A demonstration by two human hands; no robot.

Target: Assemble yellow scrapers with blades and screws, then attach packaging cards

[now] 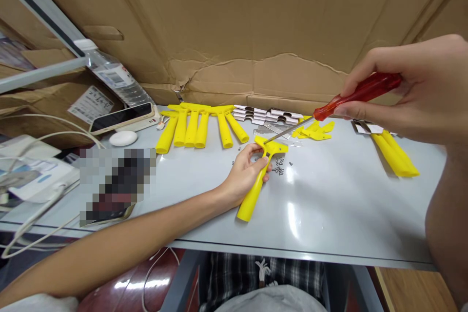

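My left hand is closed around the neck of a yellow plastic scraper handle, tilted over the table with its wide head up. My right hand grips a red-handled screwdriver from the right. The screwdriver's metal shaft slants down left, and its tip meets the handle's head near a hole; whether a screw sits there I cannot tell. Small screws lie scattered just behind my left hand. Flat yellow plates and thin metal blades rest farther back.
Several yellow scraper handles stand in a row at the back left, more at right. Small white boxes line the cardboard wall. A phone, bottle, white oval case and cables occupy the left.
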